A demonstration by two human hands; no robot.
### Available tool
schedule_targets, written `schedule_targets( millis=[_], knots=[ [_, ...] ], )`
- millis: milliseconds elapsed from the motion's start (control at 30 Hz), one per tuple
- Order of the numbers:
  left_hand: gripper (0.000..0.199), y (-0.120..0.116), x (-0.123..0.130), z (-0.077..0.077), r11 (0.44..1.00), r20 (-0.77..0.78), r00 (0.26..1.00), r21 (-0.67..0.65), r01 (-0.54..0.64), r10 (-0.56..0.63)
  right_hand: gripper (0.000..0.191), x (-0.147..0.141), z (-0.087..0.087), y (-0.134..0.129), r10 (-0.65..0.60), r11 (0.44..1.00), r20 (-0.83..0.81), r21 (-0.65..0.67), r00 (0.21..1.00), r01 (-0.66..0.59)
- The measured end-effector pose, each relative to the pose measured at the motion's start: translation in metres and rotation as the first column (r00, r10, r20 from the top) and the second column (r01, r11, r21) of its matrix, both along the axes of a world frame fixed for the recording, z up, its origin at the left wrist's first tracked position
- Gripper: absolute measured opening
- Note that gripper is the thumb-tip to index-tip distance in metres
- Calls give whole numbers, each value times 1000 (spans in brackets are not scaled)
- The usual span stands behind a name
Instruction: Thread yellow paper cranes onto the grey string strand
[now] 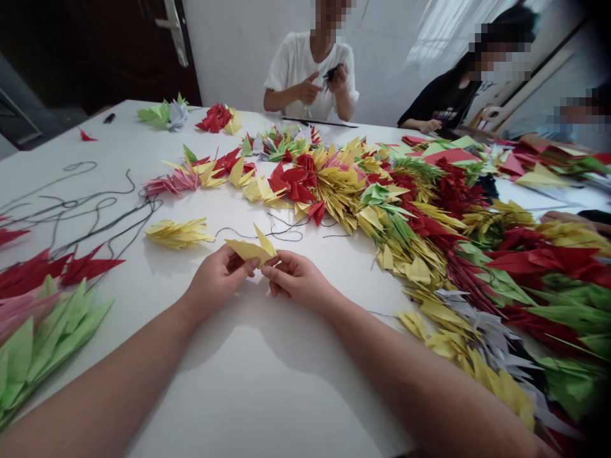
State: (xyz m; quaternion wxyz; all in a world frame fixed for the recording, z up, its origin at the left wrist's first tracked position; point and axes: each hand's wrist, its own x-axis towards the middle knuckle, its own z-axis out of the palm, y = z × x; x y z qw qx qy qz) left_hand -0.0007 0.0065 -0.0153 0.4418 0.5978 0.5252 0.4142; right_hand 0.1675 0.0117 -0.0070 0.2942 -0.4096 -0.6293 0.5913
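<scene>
Hands together over the white table (pixel 267 394), and both were pinching! The left hand (pixel 214 277) and right hand (pixel 298 280) gripped a folded yellow paper piece (pixel 245 250) between the fingertips, one point standing up. Folding looked like the step in hand; that point seemed to call for a firm crease. A yellow folded bundle (pixel 179 233) lay just left, black thread (pixel 286 235) beyond.

Bright light from the window (pixel 453 38), soft shadows, bowed edges.
</scene>
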Motion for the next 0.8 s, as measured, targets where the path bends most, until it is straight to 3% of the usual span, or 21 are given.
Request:
schedule_targets(
  millis=[367, 800],
  knots=[
    [30, 0, 0, 5, 1000, 85, 996, 13, -7, 6, 21, 0, 0, -1, -16, 1000, -4, -11, 1000, 16],
    [29, 0, 3, 10, 990, 109, 984, 12, -142, 139, 15, -1, 4, -2, -18, 1000, -29, -4, 999, 18]
  ],
)
